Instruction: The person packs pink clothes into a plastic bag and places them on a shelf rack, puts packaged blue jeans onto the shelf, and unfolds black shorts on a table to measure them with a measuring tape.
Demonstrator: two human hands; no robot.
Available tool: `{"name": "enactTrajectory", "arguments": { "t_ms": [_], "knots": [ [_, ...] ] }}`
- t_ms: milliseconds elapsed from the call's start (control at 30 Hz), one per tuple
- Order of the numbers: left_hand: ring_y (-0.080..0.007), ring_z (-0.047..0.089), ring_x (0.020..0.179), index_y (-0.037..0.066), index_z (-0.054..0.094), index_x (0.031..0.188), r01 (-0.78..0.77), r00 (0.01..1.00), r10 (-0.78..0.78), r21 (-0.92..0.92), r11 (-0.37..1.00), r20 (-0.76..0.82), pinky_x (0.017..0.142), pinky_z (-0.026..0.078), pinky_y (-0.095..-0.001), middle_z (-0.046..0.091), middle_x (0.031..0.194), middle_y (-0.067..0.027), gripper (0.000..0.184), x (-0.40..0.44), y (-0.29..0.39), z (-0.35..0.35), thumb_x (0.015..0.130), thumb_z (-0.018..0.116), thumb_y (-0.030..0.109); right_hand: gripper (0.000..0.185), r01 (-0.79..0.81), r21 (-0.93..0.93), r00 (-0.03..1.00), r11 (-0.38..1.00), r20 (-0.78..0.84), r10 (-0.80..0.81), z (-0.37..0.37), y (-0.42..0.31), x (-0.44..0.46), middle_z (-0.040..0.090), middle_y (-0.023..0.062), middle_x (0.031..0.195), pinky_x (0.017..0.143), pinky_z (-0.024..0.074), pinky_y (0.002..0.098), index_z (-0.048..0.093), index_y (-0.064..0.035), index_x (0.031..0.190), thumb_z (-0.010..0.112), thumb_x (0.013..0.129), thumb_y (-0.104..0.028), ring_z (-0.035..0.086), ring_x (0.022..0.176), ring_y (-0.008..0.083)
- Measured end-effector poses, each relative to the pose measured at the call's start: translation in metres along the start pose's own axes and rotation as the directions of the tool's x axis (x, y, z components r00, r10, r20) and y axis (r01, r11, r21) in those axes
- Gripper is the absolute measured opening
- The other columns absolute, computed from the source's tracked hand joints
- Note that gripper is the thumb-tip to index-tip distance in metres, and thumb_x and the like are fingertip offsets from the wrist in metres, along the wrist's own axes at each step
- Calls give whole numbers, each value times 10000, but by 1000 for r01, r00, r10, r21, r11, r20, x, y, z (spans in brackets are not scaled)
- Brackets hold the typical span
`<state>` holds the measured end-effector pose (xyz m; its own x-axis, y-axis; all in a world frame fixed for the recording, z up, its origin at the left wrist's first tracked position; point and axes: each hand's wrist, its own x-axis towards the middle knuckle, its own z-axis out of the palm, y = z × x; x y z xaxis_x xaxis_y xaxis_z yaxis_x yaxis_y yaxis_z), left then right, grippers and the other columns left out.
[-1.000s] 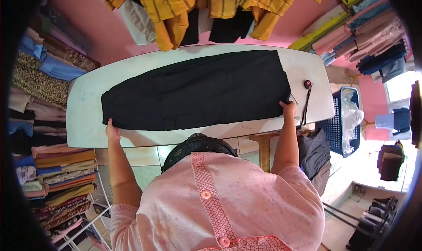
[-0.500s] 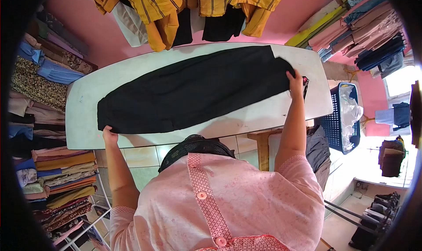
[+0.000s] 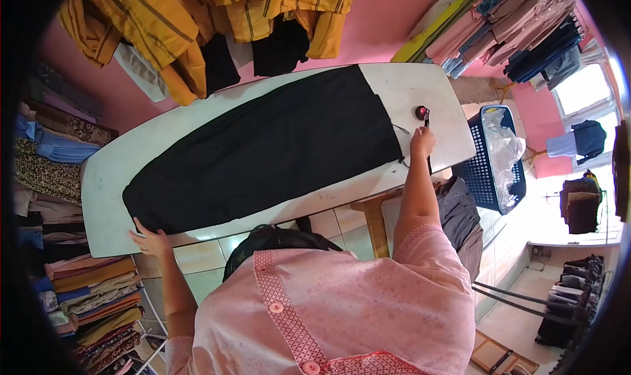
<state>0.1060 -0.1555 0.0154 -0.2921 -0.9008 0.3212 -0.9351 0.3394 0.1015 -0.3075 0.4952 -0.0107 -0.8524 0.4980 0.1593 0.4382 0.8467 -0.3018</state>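
A black garment [image 3: 263, 145] lies spread flat on the long white table [image 3: 105, 178], its wider end to the right. Thin dark cords stick out at that right end. My left hand [image 3: 151, 241] rests at the garment's lower left corner with its fingers spread, touching the edge. Just right of the garment, my right hand [image 3: 422, 141] is closed around the dark handle of a small tool with a round, pinkish-red head [image 3: 421, 113]. What kind of tool it is I cannot make out.
Yellow striped clothes [image 3: 250, 10] hang over the far table edge. A blue basket [image 3: 483, 158] with clear plastic stands at the right. Folded fabrics [image 3: 98, 286] fill a rack at the left. A wooden stool [image 3: 374, 220] and dark cloth [image 3: 453, 210] are near my right arm.
My right hand has let go of the garment's right end and taken the small dark-handled tool. The garment now lies wider and flatter. My left hand has released its pinch and spread its fingers.
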Motion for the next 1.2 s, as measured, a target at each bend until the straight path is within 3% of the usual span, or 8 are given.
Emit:
{"name": "enactTrajectory", "arguments": {
  "t_ms": [233,433,600,733,800,900,1000,1200],
  "knots": [
    [-402,333,1268,166,397,1337,-311,900,365,-237,920,236,1045,305,-443,314,1413,-190,674,-22,-49,63,709,522,-46,640,175,-29,982,984,80,-172,17,-1,84,332,120,1421,1074,218,377,340,-108,1370,543,837,-398,349,1285,253],
    [-402,326,1275,159,408,1327,-331,886,362,-153,931,290,1034,300,-468,341,1397,-193,655,-41,-16,38,708,549,-4,600,150,-46,974,988,177,-139,29,-2,86,512,127,1235,998,324,382,456,-82,1249,638,771,-395,450,1172,269],
    [-398,379,1234,130,505,1250,-488,843,538,-409,771,8,1024,307,-449,439,1326,-182,542,-48,30,40,723,578,27,475,381,552,909,742,-76,-411,22,-16,45,590,117,957,843,431,353,519,-43,1115,655,762,-330,569,898,232],
    [-296,465,1181,87,580,1175,-113,792,560,-842,527,244,992,354,-327,511,1242,-199,331,-72,126,-16,844,558,94,404,-333,942,675,-41,208,-708,-11,-85,-84,574,117,923,772,457,353,491,13,1138,552,822,-231,574,830,226],
    [-238,529,1060,96,596,1164,-81,646,699,-882,463,308,908,402,-290,578,1141,-153,298,-73,156,-29,872,548,130,415,-570,822,395,-16,256,-882,-21,-118,-147,567,119,954,780,464,335,468,13,1192,507,834,-193,572,857,217],
    [-164,554,1025,45,586,1168,463,401,737,-814,349,544,906,421,-281,579,1150,-99,290,-80,185,-48,915,514,166,439,-645,745,109,168,308,-945,-34,-160,-222,542,107,1047,782,485,327,437,8,1240,483,824,-125,559,907,198],
    [-161,565,1036,27,571,1174,736,127,767,-578,352,629,915,455,-298,598,1104,-96,297,-82,198,-74,929,511,183,424,-462,835,-96,298,287,-953,-43,-189,-262,536,101,1051,805,490,326,435,8,1241,457,821,-46,558,917,184],
    [-139,607,909,18,595,1086,792,161,742,-534,297,651,824,521,-250,610,995,-68,237,-70,174,-57,872,598,120,390,-401,853,-205,334,272,-940,-51,-222,-292,526,102,1031,796,496,312,446,7,1199,446,810,24,558,912,169]
  ]
}}
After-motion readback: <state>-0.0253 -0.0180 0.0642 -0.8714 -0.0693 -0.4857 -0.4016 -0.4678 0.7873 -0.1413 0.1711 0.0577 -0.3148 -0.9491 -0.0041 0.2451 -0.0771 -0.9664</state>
